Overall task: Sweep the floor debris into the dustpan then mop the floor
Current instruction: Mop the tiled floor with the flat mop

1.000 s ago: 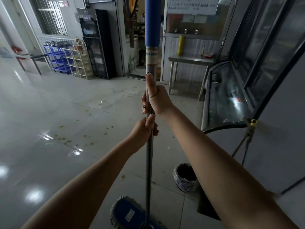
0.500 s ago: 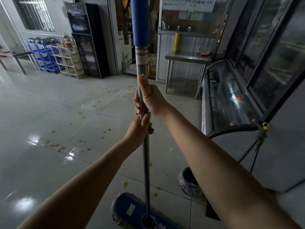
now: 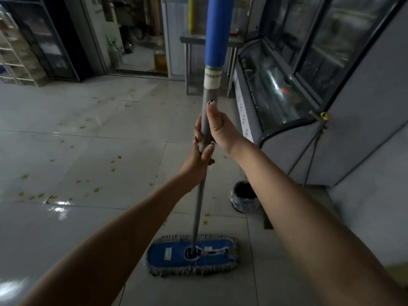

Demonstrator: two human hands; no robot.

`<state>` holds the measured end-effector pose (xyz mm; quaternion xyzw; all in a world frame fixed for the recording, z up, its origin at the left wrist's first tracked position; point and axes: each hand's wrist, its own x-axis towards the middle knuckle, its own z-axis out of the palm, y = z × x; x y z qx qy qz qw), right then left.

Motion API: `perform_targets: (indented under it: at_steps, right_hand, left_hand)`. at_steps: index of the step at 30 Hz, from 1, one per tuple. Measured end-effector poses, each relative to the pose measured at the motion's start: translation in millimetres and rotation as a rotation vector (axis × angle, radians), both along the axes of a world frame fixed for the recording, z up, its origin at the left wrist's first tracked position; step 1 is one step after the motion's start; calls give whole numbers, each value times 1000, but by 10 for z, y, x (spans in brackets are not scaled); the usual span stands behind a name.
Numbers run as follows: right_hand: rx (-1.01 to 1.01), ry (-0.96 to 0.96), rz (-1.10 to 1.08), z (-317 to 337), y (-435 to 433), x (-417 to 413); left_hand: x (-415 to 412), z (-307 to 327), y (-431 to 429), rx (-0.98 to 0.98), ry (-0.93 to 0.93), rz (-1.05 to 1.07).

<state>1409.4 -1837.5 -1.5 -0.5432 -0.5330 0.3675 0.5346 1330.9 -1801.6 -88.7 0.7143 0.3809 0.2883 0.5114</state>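
Observation:
Both hands hold a flat mop upright in front of me. Its grey handle (image 3: 199, 202) has a blue foam sleeve at the top. My right hand (image 3: 218, 127) grips the handle above, thumb lying up along it. Just below, my left hand (image 3: 196, 162) grips the same handle. The blue mop head (image 3: 172, 257) with grey fringe lies flat on the pale tiled floor (image 3: 84, 219) near my feet. Several small yellow-brown spots (image 3: 96, 190) are scattered over the wet, shiny tiles to the left. No dustpan is in view.
A small dark bin (image 3: 244, 196) stands right of the mop handle. A glass display freezer (image 3: 278, 93) lines the right side, with a tripod stand (image 3: 313, 142) leaning by it. A metal table (image 3: 192, 62) and an open doorway (image 3: 136, 51) are ahead, shelves (image 3: 17, 60) at far left.
The view has swung down and right. The mop head has come fully into sight, lying broadside in front of me. Both hands keep the same grip on the handle.

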Motion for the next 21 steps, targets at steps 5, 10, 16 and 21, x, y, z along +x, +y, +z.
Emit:
perform_targets:
  at_steps: [5, 10, 16, 21]
  right_hand:
    - [-22, -8, -136, -114, -216, 116]
    - [-5, 32, -168, -164, -398, 167]
    - [-27, 106, -143, -310, -658, 250]
    - [-65, 240, 8, -396, -1018, 389]
  left_hand:
    - [98, 50, -125, -57, -29, -215]
    - [89, 26, -256, -46, 23, -284]
    - [30, -9, -534, -92, 78, -319]
    - [11, -27, -888, -103, 77, -329]
